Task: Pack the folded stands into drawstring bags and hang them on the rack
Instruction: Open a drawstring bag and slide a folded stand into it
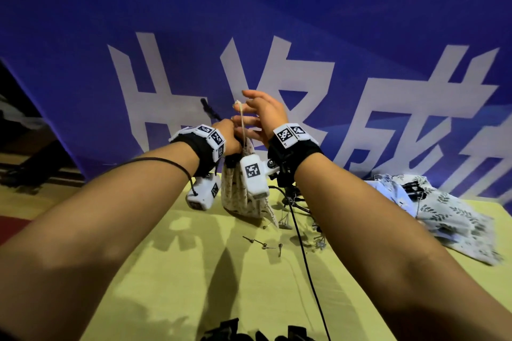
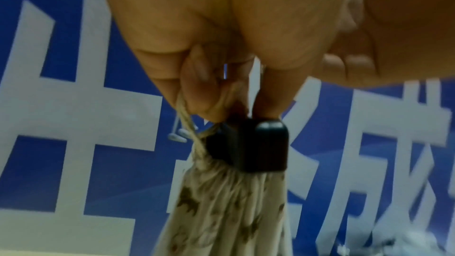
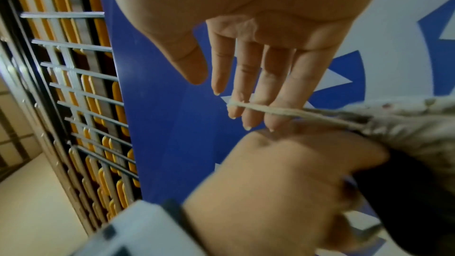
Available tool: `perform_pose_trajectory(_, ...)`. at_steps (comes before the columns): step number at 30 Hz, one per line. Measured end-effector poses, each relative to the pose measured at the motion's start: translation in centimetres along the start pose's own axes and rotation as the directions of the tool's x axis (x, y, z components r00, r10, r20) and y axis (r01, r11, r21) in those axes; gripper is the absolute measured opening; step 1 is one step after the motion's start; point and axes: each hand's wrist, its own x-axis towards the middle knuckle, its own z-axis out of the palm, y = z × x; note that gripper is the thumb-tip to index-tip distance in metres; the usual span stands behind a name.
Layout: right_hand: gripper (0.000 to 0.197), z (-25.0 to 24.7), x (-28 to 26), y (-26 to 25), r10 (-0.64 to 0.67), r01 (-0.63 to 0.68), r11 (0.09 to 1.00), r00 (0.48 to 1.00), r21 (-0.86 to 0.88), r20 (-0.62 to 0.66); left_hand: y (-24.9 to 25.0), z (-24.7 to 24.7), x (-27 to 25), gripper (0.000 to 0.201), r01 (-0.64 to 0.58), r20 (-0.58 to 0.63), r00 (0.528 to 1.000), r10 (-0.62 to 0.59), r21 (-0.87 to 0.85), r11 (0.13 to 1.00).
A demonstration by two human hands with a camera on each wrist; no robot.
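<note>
A cream drawstring bag (image 1: 243, 196) with a brown print hangs in the air above the table. My left hand (image 1: 231, 137) grips its gathered neck; in the left wrist view the fingers (image 2: 202, 92) pinch the cord (image 2: 187, 122) right at the mouth. The black end of a folded stand (image 2: 261, 143) sticks out of the bag (image 2: 234, 211). My right hand (image 1: 261, 113) is just above and to the right, fingers straight and spread. The pale cord (image 3: 270, 109) runs taut across its fingertips (image 3: 248, 116) from the bag (image 3: 406, 120).
A yellow-green table (image 1: 194, 271) lies below, with small metal pins (image 1: 263, 243) and a black cable (image 1: 304, 257). A leaf-print bag (image 1: 448, 219) with a black stand (image 1: 412, 192) lies at the right. A dark rod (image 1: 207, 109) rises behind my left hand. A blue banner (image 1: 249, 8) stands behind.
</note>
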Motion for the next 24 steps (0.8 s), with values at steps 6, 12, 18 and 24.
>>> perform_pose_trajectory(6, 0.033, 0.8, 0.9, 0.4, -0.085, 0.076, 0.987, 0.994, -0.14, -0.063, 0.7, -2.7, -0.8, 0.022, -0.122, -0.146, 0.988, 0.051, -0.526, 0.842)
perform_pose_trajectory(12, 0.021, 1.0, 0.7, 0.1, -0.026, 0.025, 0.999, 0.999, -0.025, -0.037, 0.9, -4.0, -1.2, 0.022, -0.086, -0.295, 0.95, -0.107, -0.573, 0.815)
perform_pose_trajectory(18, 0.017, -0.4, 1.6, 3.1, -0.247, 0.213, 0.808, 0.969, -0.549, 0.013, 1.0, -5.2, -1.1, 0.032, -0.094, -0.346, 0.919, -0.191, -0.661, 0.745)
perform_pose_trajectory(24, 0.062, 0.5, 0.4, 4.6, -0.027, 0.277, 0.388, 0.957, -0.879, 0.289, 1.6, -6.3, -2.4, 0.028, -0.105, -0.283, 0.948, -0.145, -0.709, 0.698)
